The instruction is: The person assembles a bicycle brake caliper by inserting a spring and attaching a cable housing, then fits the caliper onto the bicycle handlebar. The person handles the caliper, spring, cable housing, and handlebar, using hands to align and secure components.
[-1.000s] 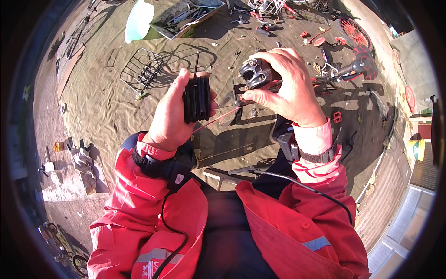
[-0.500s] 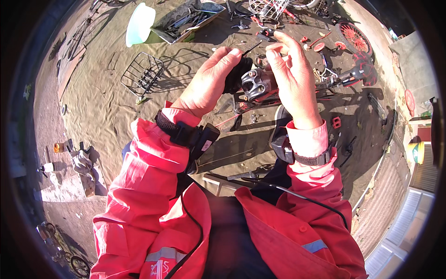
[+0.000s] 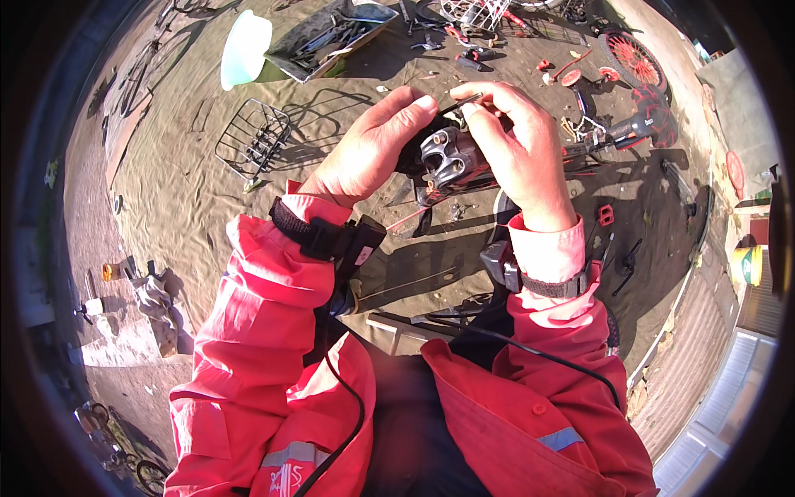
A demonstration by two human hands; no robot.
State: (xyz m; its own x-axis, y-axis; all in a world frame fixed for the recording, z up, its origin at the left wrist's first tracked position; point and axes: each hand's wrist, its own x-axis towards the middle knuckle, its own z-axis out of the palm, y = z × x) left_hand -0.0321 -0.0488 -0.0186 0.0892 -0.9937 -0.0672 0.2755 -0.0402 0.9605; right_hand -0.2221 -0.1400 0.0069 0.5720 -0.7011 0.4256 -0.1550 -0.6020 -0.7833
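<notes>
Two hands meet at chest height, red sleeves [image 3: 273, 331] running up from the lower edge. The left hand [image 3: 364, 153] curls around a dark metal bicycle part [image 3: 443, 157], fingers closed on its left side, while the right hand [image 3: 517, 153] clasps it from the right, holding it above the ground. Between left thumb and right fingertips sits a thin dark rod [image 3: 460, 103], pinched at both ends. Beyond, on the sandy tarp [image 3: 190, 199], lies a wire basket [image 3: 252, 137]. Farther out rest a pale bowl [image 3: 246, 48], a tray of tools [image 3: 331, 35] and a red-spoked wheel [image 3: 631, 58].
</notes>
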